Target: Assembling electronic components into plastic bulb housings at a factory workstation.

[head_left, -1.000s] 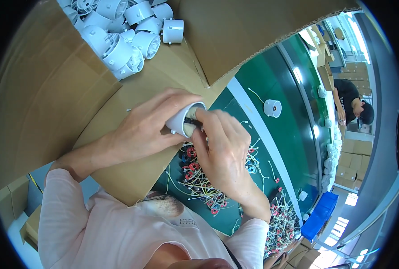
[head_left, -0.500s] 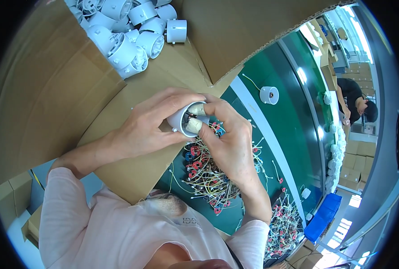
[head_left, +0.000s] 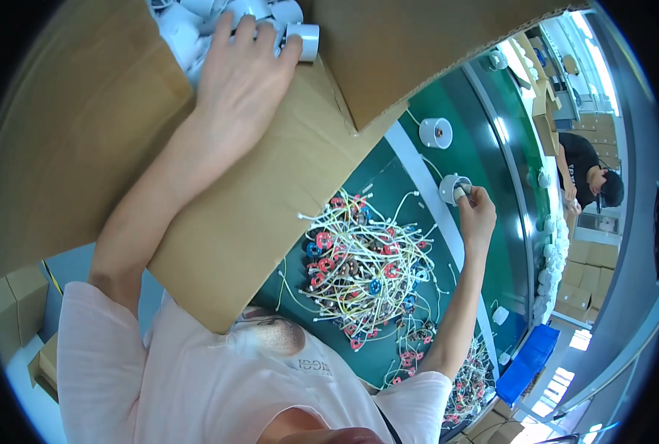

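Observation:
My left hand (head_left: 244,85) reaches into the cardboard box, its fingers spread over a heap of white cylindrical plastic housings (head_left: 185,33). One housing (head_left: 305,43) sits beside its thumb. Out on the green conveyor, my right hand (head_left: 476,218) pinches the rim of a white housing (head_left: 449,189) that has a thin pale wire trailing from it. Covers wrap the right thumb and fingertip. Another wired white housing (head_left: 435,133) stands just beyond that one. Below my hands lies a tangled pile of pale wires with red, blue and brown round parts (head_left: 370,270).
A cardboard flap (head_left: 270,200) slopes between my arms. Along the conveyor's far side runs a row of white parts (head_left: 548,274). A blue bin (head_left: 528,362) is at the lower right, near a second wire pile (head_left: 469,385). Across the line a person in black (head_left: 585,166) works.
My hands have parted. The right one carried the housing from in front of me to the conveyor; the left one let go of it and moved up to the boxed housings.

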Motion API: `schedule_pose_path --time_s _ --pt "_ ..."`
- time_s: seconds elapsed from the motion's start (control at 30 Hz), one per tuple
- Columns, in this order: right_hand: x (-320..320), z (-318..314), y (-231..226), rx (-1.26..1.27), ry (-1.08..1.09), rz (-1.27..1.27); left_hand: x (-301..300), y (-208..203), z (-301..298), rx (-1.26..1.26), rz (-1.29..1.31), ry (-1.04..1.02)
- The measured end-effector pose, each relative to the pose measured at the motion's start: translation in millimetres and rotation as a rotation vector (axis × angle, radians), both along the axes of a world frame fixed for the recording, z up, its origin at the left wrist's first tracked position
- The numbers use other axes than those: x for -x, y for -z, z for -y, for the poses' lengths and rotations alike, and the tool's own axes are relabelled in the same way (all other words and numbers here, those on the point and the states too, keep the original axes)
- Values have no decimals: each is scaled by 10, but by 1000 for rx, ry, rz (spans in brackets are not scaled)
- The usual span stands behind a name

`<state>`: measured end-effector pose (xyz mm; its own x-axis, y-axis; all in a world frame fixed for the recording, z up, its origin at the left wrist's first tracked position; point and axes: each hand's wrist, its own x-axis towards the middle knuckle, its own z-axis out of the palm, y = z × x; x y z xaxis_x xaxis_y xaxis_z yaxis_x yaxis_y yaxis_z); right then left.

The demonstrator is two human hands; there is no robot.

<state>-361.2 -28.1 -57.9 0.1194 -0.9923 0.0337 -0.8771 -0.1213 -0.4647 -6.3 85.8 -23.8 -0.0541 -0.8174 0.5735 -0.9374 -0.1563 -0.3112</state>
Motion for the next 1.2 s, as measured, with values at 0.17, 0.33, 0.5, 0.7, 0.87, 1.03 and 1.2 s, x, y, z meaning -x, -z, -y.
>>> schedule_pose_path --time_s 0.17,0.33,0.5,0.7,0.87,1.03,1.2 --pt "23 -4 91 681 -184 -60 -111 237 351 -85 -7 -144" --pt "-806 -683 -414 -59 -501 261 -23 207 112 -84 16 -74" --pt "-1037 -553 -223 -408 -650 -50 -2 209 173 -61 53 -69" --pt "-1142 -622 -148 -279 -890 -249 60 188 58 -61 -43 -50" --pt "-1047 -718 -77 -38 -892 -185 136 75 15 -56 -134 143" --pt "-980 -707 -210 311 -835 -210 405 129 -195 -165 -414 471" --pt "-844 -821 -258 351 -794 -257 420 216 -311 -150 -566 573"
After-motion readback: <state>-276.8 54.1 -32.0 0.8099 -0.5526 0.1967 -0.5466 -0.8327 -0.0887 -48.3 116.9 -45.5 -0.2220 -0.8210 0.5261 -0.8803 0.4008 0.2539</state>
